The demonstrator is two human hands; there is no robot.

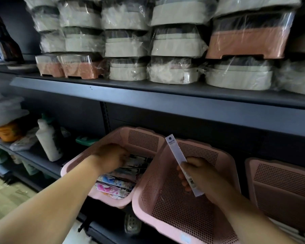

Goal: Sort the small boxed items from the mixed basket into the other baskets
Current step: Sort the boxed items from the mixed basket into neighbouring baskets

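Observation:
Three pink perforated baskets sit on a dark shelf. The left basket (143, 138) holds several small boxed items (116, 184), some with flowery prints. My left hand (111, 157) reaches into it, fingers curled among the boxes at the back; what it holds is hidden. My right hand (201, 175) grips a long slim white box (176, 152), tilted upright, above the middle basket (148, 187), whose visible floor is bare. The right basket (278, 175) stands partly out of view.
The upper shelf (148, 90) carries stacks of plastic-wrapped beige and salmon containers (125, 43) close overhead. A white bottle (48, 141) and orange items (5, 131) stand left of the baskets. A wooden floor (5, 196) shows at the lower left.

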